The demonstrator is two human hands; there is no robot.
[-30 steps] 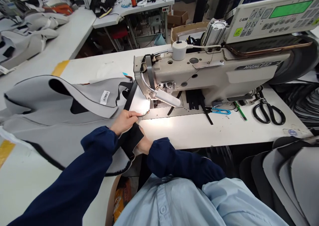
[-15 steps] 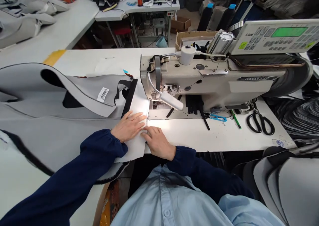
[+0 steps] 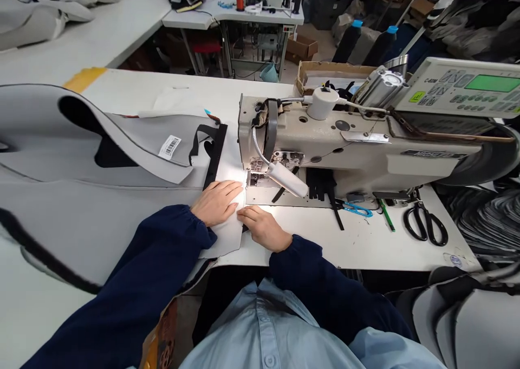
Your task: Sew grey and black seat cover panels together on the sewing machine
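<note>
A large grey fabric piece (image 3: pixel 162 204) with black edging lies over the table left of the sewing machine (image 3: pixel 361 141). Its right edge runs up beside the needle area (image 3: pixel 255 179), under a lit lamp (image 3: pixel 287 179). My left hand (image 3: pixel 217 202) lies flat on the fabric with fingers stretched toward that edge. Closer to me, my right hand (image 3: pixel 264 227) pinches the same edge between thumb and fingers. A black strip (image 3: pixel 215 157) and a white barcode label (image 3: pixel 169 147) show on the fabric just beyond my left hand.
Right of the hands lie blue-handled snips (image 3: pixel 355 209), a green pen (image 3: pixel 387 215) and black-handled scissors (image 3: pixel 426 221). Black strips (image 3: pixel 320 185) sit under the machine arm. Stacked grey pieces (image 3: pixel 483 325) stand at the lower right. An open carton (image 3: pixel 304 76) is behind the machine.
The view has shifted and tilted a little. Against the machine, the fabric edge and both hands have slid slightly away from me. A dark bit now shows beside my right fingers.
</note>
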